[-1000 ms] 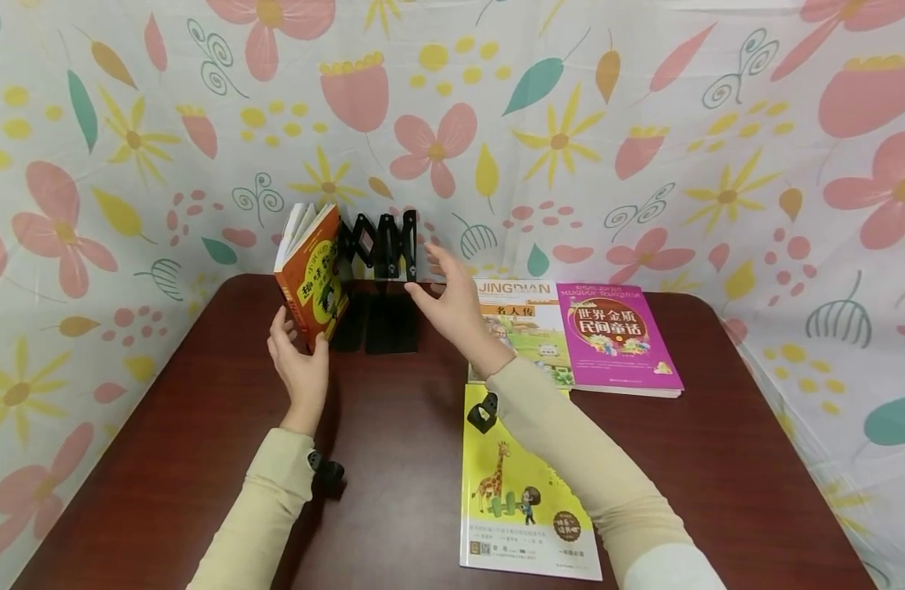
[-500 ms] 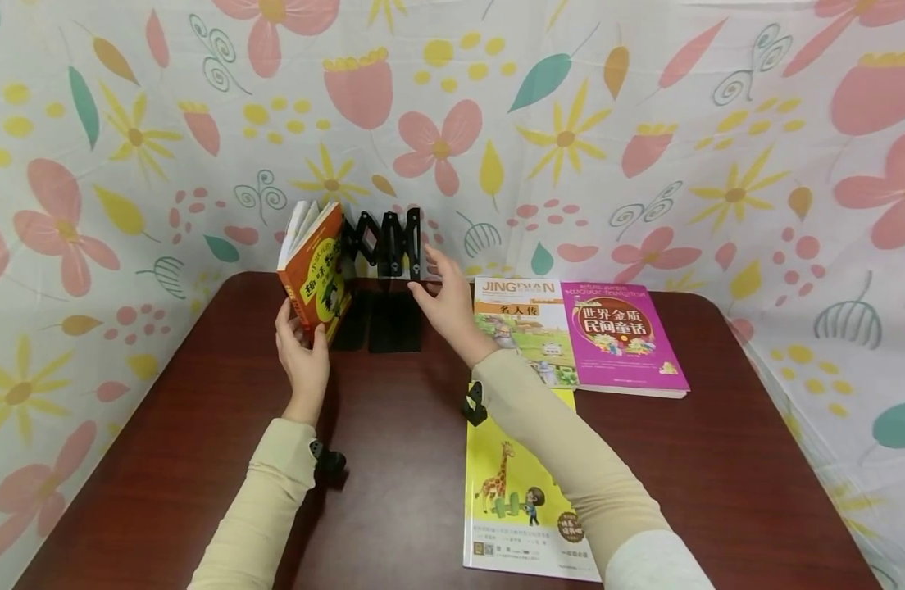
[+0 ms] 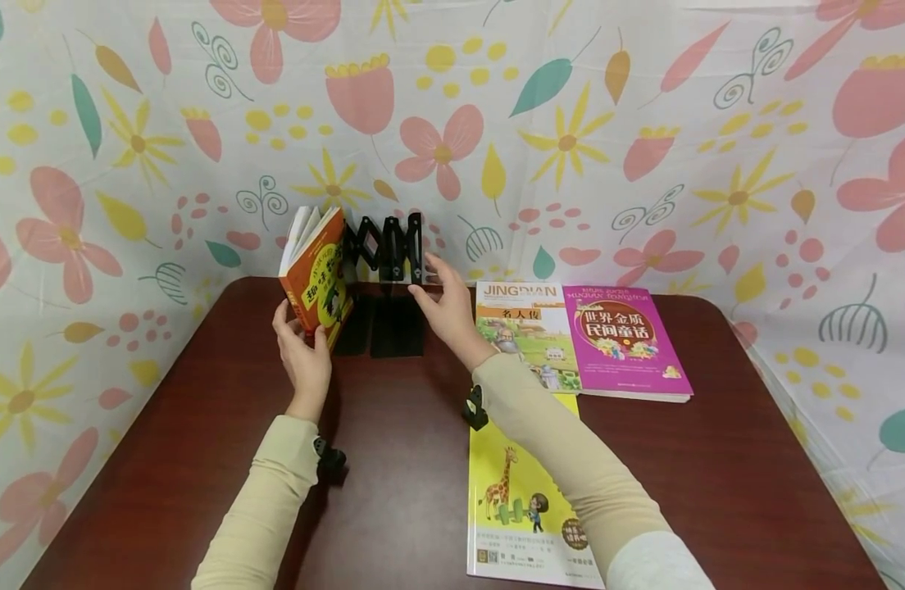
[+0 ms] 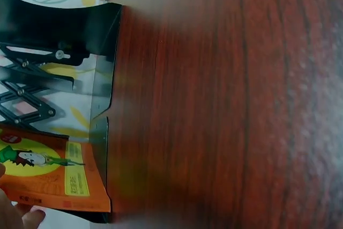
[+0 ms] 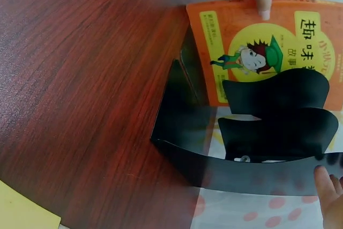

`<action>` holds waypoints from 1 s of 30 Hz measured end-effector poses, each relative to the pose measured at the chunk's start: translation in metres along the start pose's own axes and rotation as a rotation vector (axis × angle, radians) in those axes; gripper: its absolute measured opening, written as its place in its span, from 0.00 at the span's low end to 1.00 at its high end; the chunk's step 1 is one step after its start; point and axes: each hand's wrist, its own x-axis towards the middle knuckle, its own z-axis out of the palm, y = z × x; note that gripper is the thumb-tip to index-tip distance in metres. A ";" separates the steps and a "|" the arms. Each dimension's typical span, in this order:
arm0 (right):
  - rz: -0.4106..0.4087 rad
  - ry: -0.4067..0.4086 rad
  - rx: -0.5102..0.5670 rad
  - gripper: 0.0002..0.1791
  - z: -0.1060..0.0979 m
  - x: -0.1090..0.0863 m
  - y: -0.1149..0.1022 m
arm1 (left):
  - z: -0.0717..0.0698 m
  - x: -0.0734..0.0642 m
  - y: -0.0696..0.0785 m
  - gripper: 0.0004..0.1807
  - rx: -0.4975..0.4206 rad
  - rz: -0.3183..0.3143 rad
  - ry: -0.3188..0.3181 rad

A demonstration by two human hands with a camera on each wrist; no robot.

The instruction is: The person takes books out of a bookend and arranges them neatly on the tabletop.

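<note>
My left hand (image 3: 302, 356) grips an orange book (image 3: 305, 266) by its lower spine side, thumb on the front cover. The book stands upright, its top leaning a little and its pages fanned, against the left end of a black expanding bookend (image 3: 414, 246). In the right wrist view the cover (image 5: 214, 30) shows a cartoon figure in a green cap. My right hand (image 3: 448, 307) is at the bookend's right end plate (image 5: 257, 172), fingertips touching its outer face, fingers loosely extended. In the left wrist view, folding scissor links span the bookend's middle.
On the right of the brown table (image 3: 393, 492) lie a white-and-green book (image 3: 529, 328) and a purple book (image 3: 622, 344) side by side. A yellow giraffe book (image 3: 522, 508) lies in front of them, partly under my right forearm. A flowered cloth (image 3: 607, 164) hangs behind.
My right hand's fingertips have come slightly closer to the bookend's end plate. The left hand keeps its grip on the orange book, and the head view has shifted a little.
</note>
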 end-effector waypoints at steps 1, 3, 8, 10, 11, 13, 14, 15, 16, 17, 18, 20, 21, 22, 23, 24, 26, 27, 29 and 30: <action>-0.007 0.001 0.000 0.30 0.001 0.000 0.000 | 0.001 0.000 0.000 0.34 0.009 0.005 0.005; -0.023 0.009 -0.010 0.28 0.002 0.000 0.000 | 0.002 0.000 0.000 0.34 0.011 0.013 0.016; -0.052 0.037 -0.039 0.26 0.004 0.001 0.000 | 0.003 0.001 0.000 0.31 0.008 0.022 0.049; -0.052 0.039 -0.044 0.25 0.004 0.001 0.001 | 0.003 0.002 0.000 0.32 0.010 0.024 0.056; -0.050 0.039 -0.050 0.25 0.004 0.002 0.001 | 0.003 0.002 0.000 0.32 0.009 0.024 0.056; -0.039 0.037 -0.063 0.25 0.004 0.002 0.000 | 0.003 0.002 0.000 0.32 0.011 0.019 0.053; -0.037 0.035 -0.069 0.25 0.004 0.002 0.000 | 0.003 0.003 0.000 0.33 0.012 0.019 0.051; -0.036 0.034 -0.074 0.25 0.004 0.002 0.000 | 0.002 0.003 -0.001 0.33 0.013 0.017 0.049; -0.034 0.034 -0.078 0.25 0.003 0.001 0.000 | 0.002 0.003 -0.001 0.33 0.014 0.015 0.047; -0.037 0.034 -0.081 0.26 0.003 0.001 0.000 | 0.002 0.002 -0.001 0.33 0.016 0.013 0.046; -0.039 0.033 -0.080 0.26 0.003 0.001 0.001 | 0.002 0.002 -0.002 0.33 0.019 0.010 0.045; -0.049 0.031 -0.081 0.26 0.002 0.000 0.002 | 0.002 0.002 -0.004 0.34 0.017 0.009 0.043; -0.051 0.031 -0.084 0.26 0.002 0.000 0.003 | 0.002 0.002 -0.005 0.34 0.016 0.006 0.042; -0.054 0.031 -0.087 0.26 0.002 0.000 0.003 | 0.002 0.002 -0.005 0.34 0.013 0.002 0.041; -0.057 0.030 -0.093 0.26 0.002 0.000 0.004 | 0.001 0.002 -0.005 0.34 0.011 -0.002 0.040; -0.060 0.030 -0.095 0.26 0.002 0.000 0.005 | 0.001 0.002 -0.005 0.34 0.008 -0.006 0.041; -0.066 0.030 -0.104 0.25 0.002 0.000 0.006 | 0.000 0.001 -0.006 0.32 -0.001 -0.015 0.043; -0.070 0.030 -0.104 0.25 0.001 0.001 0.007 | 0.000 0.001 -0.006 0.32 -0.010 -0.020 0.045; -0.079 0.030 -0.107 0.25 0.001 0.001 0.007 | -0.001 0.000 -0.006 0.30 -0.020 -0.028 0.045; -0.084 0.031 -0.105 0.25 0.001 0.001 0.007 | -0.001 -0.001 -0.007 0.28 -0.024 -0.030 0.044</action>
